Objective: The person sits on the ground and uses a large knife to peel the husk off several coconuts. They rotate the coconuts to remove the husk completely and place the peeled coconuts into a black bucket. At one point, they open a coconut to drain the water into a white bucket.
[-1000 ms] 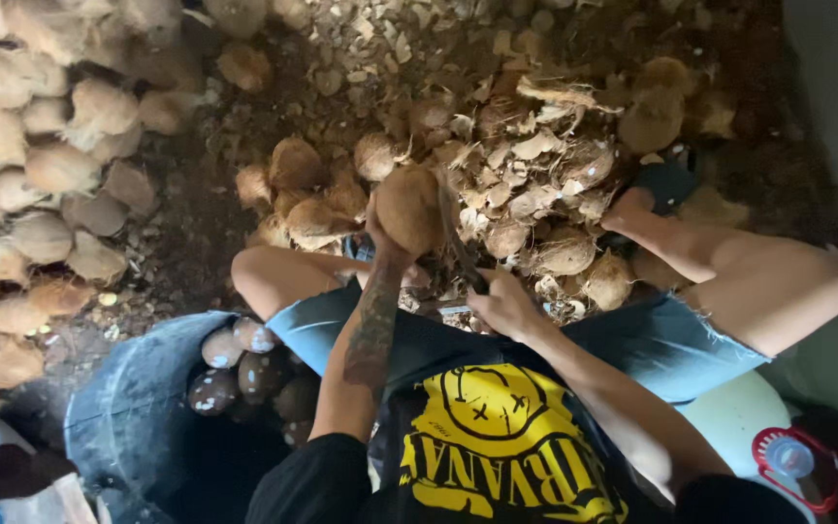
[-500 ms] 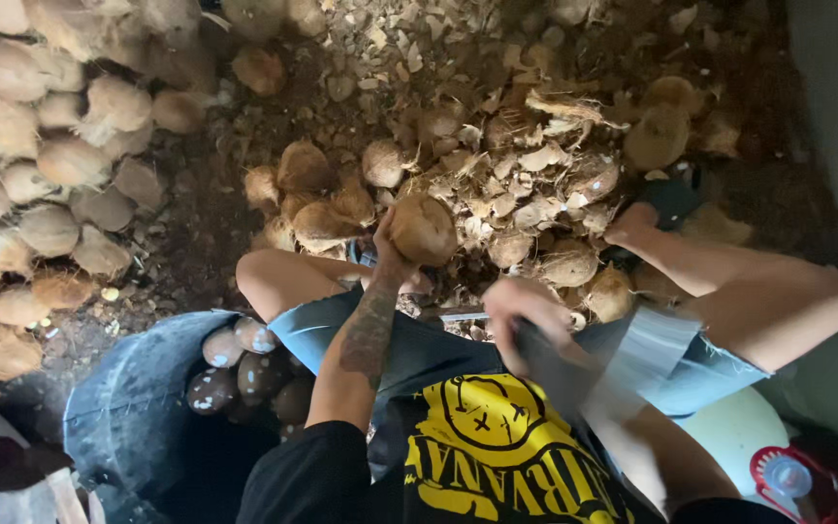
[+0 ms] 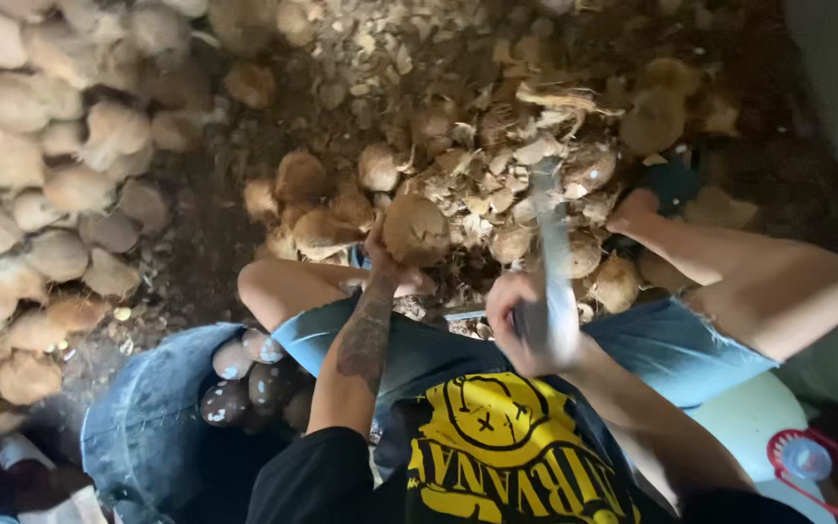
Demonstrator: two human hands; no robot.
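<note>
My left hand holds a brown, husked coconut out in front of my knees, above a heap of husk scraps. My right hand grips the handle of a long flat blade, raised upright and blurred, just right of the coconut. I sit with bent bare legs, in blue denim shorts and a black shirt with a yellow print.
A pile of pale husked coconuts fills the left side. Husk pieces and more coconuts lie ahead on the dirt floor. A dark blue tub at lower left holds several peeled dark coconuts. A red-rimmed round object sits lower right.
My right hand has lifted the blade from low near my lap to upright beside the coconut. The left hand has kept the coconut in about the same place.
</note>
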